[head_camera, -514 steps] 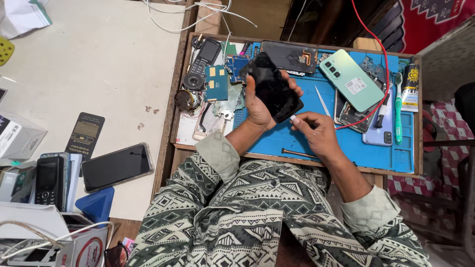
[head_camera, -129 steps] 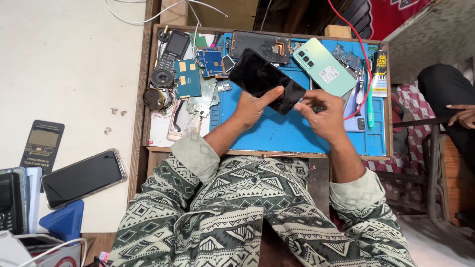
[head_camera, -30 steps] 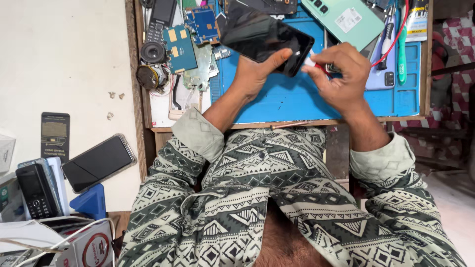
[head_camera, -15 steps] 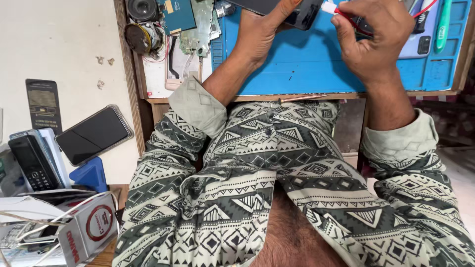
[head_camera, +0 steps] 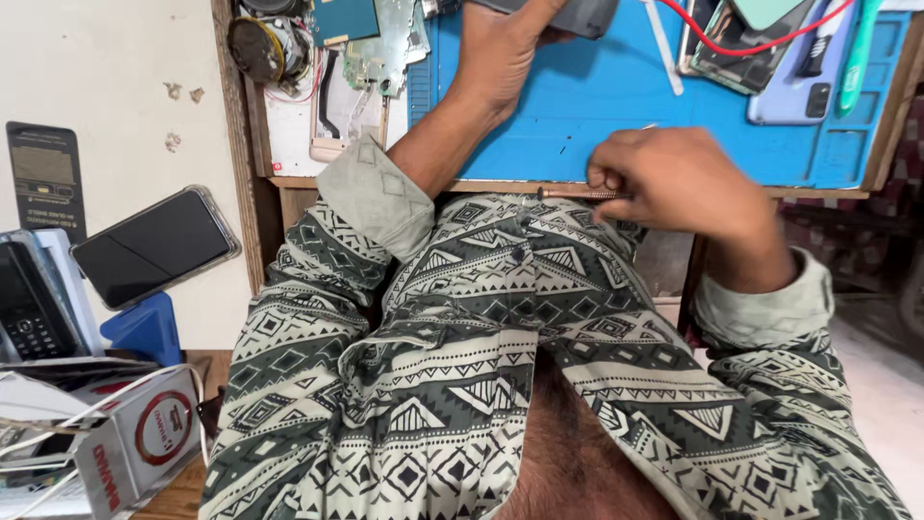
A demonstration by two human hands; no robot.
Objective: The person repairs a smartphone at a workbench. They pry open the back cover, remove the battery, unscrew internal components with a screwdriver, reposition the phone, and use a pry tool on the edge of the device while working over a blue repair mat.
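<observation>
So, far left: dark flat remote-like device (head_camera: 45, 178) lies on pale counter (head_camera: 106, 58); below it a black handset (head_camera: 29, 303) w/ keypad, upright among clutter.
Left, mid: black smartphone (head_camera: 154, 246), screen up, tilted, resting just above a blue plastic piece (head_camera: 144, 327).
Bottom left: white carton (head_camera: 135, 438) w/ red ring mark, white cables over it.
Bench edge: wooden tray (head_camera: 245, 193) holds a white pad w/ loose parts: round dark speaker-like part (head_camera: 255, 48), green circuit board (head_camera: 385, 43), thin black flex strip beside it.
Left hand: left hand (head_camera: 500, 48) reaches up to top edge of frame, fingers wrapped round lower end of a dark phone (head_camera: 577, 14); grip closed on it, phone held just over the blue mat (head_camera: 577, 106), mostly cut off by frame.
Centre: patterned green-white shirt fills lower half; both cuffs pale green.
Right hand: right hand (head_camera: 683, 183) sits at near edge of mat, thumb & fingers pinching a thin metal screwdriver (head_camera: 577, 194); shaft points left, roughly level, along the tray's front rim. Hand blurred; tip detail can't be told.
Right, top: white tweezers-like strip (head_camera: 664, 48) on mat; red wire (head_camera: 760, 43) loops over a dark opened phone (head_camera: 722, 48); blue-grey phone back (head_camera: 804, 91) beside it; green pen-like tool (head_camera: 855, 58) near right rim.
</observation>
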